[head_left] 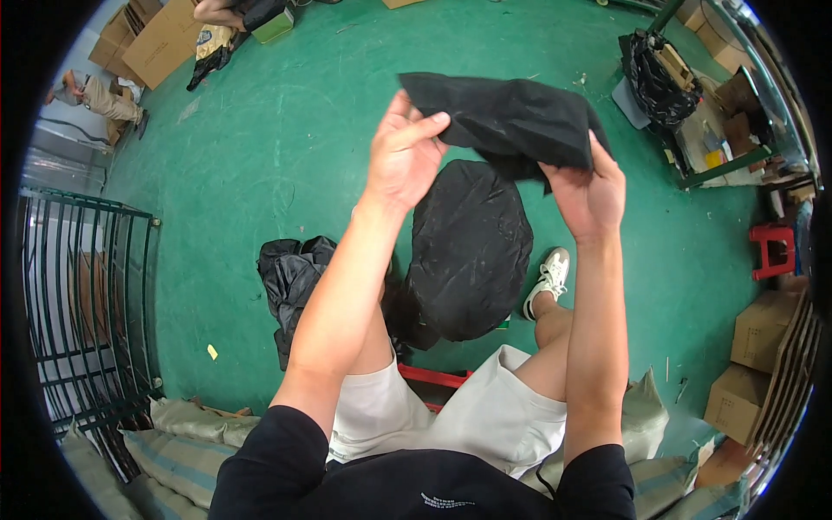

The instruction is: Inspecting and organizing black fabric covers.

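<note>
A folded black cloth (511, 117) is held up in the air in front of the person, above the green floor (286, 147) and well clear of it. Its left corner is pinched by the left hand (403, 156), with the thumb laid over the top face and the fingers closed beneath. Its right lower edge is gripped by the right hand (592, 195), whose fingers are closed on the fabric from below. Both forearms are raised and extended forward from the lower edge of the view, the left angled inward and the right nearly vertical. Directly below the cloth, a rounded black bag (468, 251) is seen near the person's knees, and a crumpled black bag (290, 277) lies on the floor to its left. White shorts and a white shoe (548, 279) are visible on the seated person. A red stool frame (433, 379) shows beneath the legs. Filled woven sacks (186, 433) are stacked at the lower left, beside a black metal railing (82, 303). Cardboard boxes (758, 355) stand at the right, with a red stool (774, 250) above them. A green-framed table (728, 130) with a black bin bag (654, 82) occupies the upper right. Further cardboard boxes (156, 43) and another person (100, 100) are seen at the upper left.
</note>
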Tool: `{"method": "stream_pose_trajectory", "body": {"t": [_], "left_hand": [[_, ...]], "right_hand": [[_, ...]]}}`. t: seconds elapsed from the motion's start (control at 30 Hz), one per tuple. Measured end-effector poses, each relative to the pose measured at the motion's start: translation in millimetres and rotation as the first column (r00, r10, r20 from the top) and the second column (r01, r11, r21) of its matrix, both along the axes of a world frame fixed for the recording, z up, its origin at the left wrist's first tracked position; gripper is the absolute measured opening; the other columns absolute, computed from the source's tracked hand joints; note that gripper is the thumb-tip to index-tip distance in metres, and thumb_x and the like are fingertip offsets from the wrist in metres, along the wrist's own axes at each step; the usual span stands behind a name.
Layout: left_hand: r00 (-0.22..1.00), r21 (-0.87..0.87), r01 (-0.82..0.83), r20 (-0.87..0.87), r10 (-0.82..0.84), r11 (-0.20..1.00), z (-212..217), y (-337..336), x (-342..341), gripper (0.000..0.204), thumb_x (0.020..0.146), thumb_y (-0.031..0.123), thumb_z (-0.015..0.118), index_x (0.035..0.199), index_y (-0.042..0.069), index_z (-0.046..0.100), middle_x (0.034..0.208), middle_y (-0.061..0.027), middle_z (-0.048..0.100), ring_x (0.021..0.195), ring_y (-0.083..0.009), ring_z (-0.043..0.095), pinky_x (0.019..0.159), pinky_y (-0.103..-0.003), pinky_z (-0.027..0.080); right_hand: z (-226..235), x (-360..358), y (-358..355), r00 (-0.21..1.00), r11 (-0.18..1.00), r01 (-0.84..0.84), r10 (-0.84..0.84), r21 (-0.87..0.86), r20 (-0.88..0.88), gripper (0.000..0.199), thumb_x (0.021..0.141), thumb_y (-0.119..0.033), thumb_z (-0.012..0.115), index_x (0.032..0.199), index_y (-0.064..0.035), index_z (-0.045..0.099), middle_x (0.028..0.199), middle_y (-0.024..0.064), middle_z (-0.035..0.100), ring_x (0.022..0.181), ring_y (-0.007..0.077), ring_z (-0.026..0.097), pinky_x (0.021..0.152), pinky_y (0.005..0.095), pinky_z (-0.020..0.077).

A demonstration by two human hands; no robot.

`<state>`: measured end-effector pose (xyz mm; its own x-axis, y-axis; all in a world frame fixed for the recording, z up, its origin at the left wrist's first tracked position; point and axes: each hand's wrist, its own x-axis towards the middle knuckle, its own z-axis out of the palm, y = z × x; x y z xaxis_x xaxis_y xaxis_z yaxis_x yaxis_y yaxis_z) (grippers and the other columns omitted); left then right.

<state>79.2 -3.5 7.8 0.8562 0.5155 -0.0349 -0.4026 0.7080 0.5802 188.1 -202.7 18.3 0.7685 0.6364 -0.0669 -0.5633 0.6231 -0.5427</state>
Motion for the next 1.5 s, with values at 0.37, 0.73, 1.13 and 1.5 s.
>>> {"method": "stream_pose_trajectory", "body": {"t": [0.37,0.73,1.13,1.5], "left_hand": [[0.651,-0.097,-0.019,-0.757,-0.061,0.995,-167.0,-18.6,-0.4,0.018,0.068,-0.005,0.056,0.085,0.002,0.056,0.089,-0.0093,0.055,0.079,-0.0248,0.054,0.064,-0.04,0.048],[0.169,-0.047,0.32,-0.98,-0.105,0.946,-215.6,-74.1,-103.4,0.041,0.067,-0.002,0.061,0.107,-0.008,0.054,0.109,-0.0179,0.056,0.095,-0.0315,0.059,0.065,-0.041,0.056],[0.392,-0.157,0.171,-0.895,-0.213,0.973,-225.9,-62.9,-68.6,0.018,0.077,0.011,0.057,0.088,0.0,0.067,0.083,-0.0122,0.066,0.081,-0.0257,0.063,0.071,-0.039,0.048],[0.425,0.396,-0.172,-0.797,0.43,0.902,-231.1,-36.7,-100.1,0.022,0.09,0.016,0.061,0.076,-0.001,0.062,0.078,-0.0084,0.061,0.079,-0.0159,0.054,0.075,-0.032,0.041]], "right_hand": [[-188.0,4.5,-3.4,0.941,0.758,-0.149,-0.088,-0.635,-0.326,0.038,0.095,-0.012,0.052,0.128,0.007,0.048,0.129,0.0206,0.056,0.112,0.0327,0.06,0.094,0.0527,0.0476],[-256.2,-40.7,-61.1,0.948,0.292,-0.306,0.007,-0.906,-0.318,0.048,0.087,-0.009,0.062,0.128,0.0095,0.044,0.125,0.024,0.056,0.1,0.0373,0.063,0.075,0.0505,0.0524],[-250.2,-45.5,-77.6,0.958,0.091,-0.264,0.139,-0.96,-0.25,0.038,0.088,-0.014,0.063,0.121,0.0012,0.053,0.108,0.0125,0.062,0.088,0.0255,0.06,0.066,0.0387,0.0493],[-239.4,-58.3,-63.9,0.941,0.137,-0.312,0.184,-0.94,-0.285,0.031,0.091,-0.016,0.062,0.116,-0.0021,0.052,0.099,0.0103,0.057,0.072,0.0193,0.055,0.059,0.0341,0.051]]}}
